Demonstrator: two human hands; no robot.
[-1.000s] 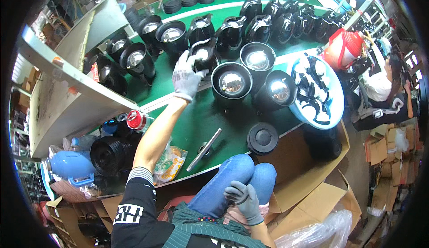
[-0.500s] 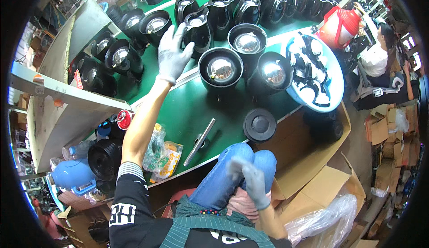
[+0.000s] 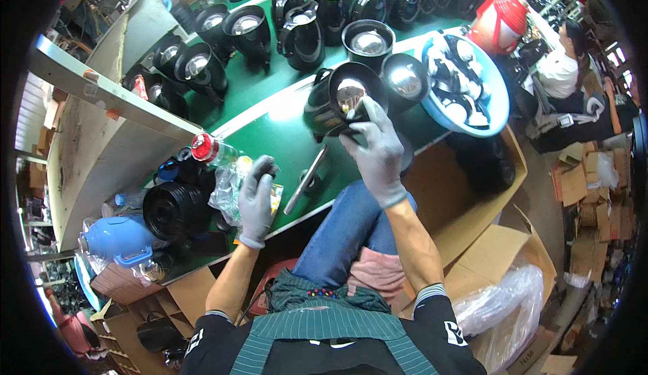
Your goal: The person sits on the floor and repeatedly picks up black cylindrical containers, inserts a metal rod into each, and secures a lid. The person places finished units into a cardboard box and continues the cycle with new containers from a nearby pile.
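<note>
Fingers of the gloved right hand [image 3: 378, 149] grip the rim of a black kettle body [image 3: 341, 101] tilted on its side at the near edge of the green worktable [image 3: 270, 122], its shiny metal interior facing the camera. The gloved left hand [image 3: 256, 199] curls around a small dark part [image 3: 268, 170] beside a crinkled plastic bag [image 3: 229, 186]. A metal tool [image 3: 307, 178] lies between the hands. Rows of black kettle bodies [image 3: 304, 24] and a blue basin [image 3: 466, 81] of parts stand beyond.
</note>
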